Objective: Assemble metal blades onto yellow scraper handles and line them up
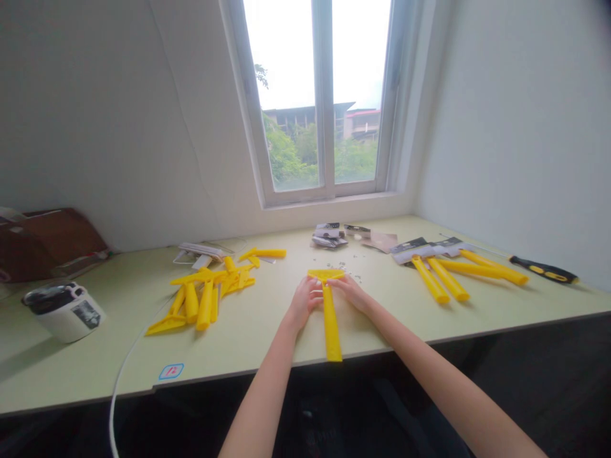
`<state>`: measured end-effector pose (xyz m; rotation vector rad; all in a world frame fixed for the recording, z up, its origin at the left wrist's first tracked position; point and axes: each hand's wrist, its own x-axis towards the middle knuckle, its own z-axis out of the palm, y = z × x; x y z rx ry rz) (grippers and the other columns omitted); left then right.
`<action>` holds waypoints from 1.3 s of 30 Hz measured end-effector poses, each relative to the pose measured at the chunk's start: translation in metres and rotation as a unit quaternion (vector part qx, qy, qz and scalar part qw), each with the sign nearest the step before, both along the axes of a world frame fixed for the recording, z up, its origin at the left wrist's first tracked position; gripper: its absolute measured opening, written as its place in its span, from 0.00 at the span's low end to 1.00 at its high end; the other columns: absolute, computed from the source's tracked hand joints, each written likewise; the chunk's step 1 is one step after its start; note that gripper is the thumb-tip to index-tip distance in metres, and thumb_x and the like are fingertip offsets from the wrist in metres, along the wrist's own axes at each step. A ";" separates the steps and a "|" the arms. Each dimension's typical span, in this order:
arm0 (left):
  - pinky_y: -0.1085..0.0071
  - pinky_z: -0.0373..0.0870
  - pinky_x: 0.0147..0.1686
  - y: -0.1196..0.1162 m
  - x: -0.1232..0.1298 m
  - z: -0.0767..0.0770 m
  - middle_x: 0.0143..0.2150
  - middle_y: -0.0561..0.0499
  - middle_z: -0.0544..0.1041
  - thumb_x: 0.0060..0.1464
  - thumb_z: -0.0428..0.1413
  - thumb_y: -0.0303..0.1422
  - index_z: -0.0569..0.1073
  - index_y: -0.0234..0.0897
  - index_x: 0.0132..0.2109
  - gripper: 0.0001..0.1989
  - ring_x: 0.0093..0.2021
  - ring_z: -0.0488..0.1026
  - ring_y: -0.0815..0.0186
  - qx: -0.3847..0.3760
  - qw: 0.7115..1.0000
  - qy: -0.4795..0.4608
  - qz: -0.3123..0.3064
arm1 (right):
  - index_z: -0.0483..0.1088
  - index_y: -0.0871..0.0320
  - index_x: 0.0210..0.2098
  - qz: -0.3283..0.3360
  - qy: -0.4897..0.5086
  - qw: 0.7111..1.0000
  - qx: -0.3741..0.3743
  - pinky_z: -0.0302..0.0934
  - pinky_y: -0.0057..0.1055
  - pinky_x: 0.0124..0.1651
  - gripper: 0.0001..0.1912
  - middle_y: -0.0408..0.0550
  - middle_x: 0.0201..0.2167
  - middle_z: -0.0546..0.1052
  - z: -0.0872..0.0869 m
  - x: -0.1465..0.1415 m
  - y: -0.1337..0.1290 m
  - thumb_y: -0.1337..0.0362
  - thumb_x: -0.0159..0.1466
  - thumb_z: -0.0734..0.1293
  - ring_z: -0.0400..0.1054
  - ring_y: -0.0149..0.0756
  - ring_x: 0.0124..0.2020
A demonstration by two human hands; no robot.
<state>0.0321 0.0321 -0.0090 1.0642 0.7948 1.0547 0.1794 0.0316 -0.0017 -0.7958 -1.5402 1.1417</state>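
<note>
A yellow plastic scraper handle lies in front of me, its wide triangular head pointing away and its round grip toward me, reaching the table's front edge. My left hand holds the left side near the head, fingers curled around it. On the opposite side, my right hand has its fingers closed on the head's right part. Small metal pieces, perhaps screws or nuts, lie scattered just beyond the head. My fingertips are partly hidden behind the handle.
More yellow handles are piled at left, near a white mug and a white cable. Flat packets lie at the back. Yellow scrapers with flat ends and a black-and-yellow screwdriver are at right. A brown bag stands far left.
</note>
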 end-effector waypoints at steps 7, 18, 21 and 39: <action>0.66 0.66 0.43 0.010 -0.017 -0.005 0.40 0.44 0.72 0.52 0.44 0.31 0.70 0.35 0.39 0.12 0.42 0.69 0.63 0.164 0.895 0.291 0.297 | 0.74 0.60 0.28 -0.064 0.031 0.996 -0.058 0.57 0.37 0.47 0.14 0.50 0.34 0.76 -0.006 0.007 0.006 0.56 0.53 0.63 0.67 0.39 0.39; 0.41 0.47 0.50 0.025 -0.142 0.011 0.55 0.24 0.62 0.52 0.46 0.31 0.68 0.22 0.48 0.19 0.59 0.51 0.38 0.063 0.484 0.780 0.392 | 0.72 0.61 0.27 -0.052 0.003 0.994 -0.101 0.58 0.33 0.36 0.19 0.51 0.30 0.74 -0.007 0.011 0.008 0.51 0.55 0.59 0.66 0.37 0.34; 0.48 0.53 0.50 0.023 -0.157 0.014 0.48 0.26 0.69 0.52 0.43 0.24 0.68 0.21 0.48 0.18 0.52 0.63 0.46 0.067 0.458 0.811 0.357 | 0.72 0.60 0.27 -0.056 -0.010 0.993 -0.103 0.58 0.34 0.40 0.18 0.51 0.32 0.74 -0.008 0.012 0.007 0.52 0.55 0.60 0.66 0.38 0.36; 0.69 0.65 0.38 0.030 -0.183 0.030 0.38 0.38 0.74 0.52 0.40 0.19 0.72 0.27 0.39 0.17 0.41 0.71 0.57 0.118 0.507 0.818 0.245 | 0.72 0.62 0.26 -0.018 -0.009 0.993 -0.117 0.58 0.29 0.35 0.16 0.50 0.30 0.74 -0.003 0.007 0.001 0.54 0.54 0.62 0.65 0.34 0.32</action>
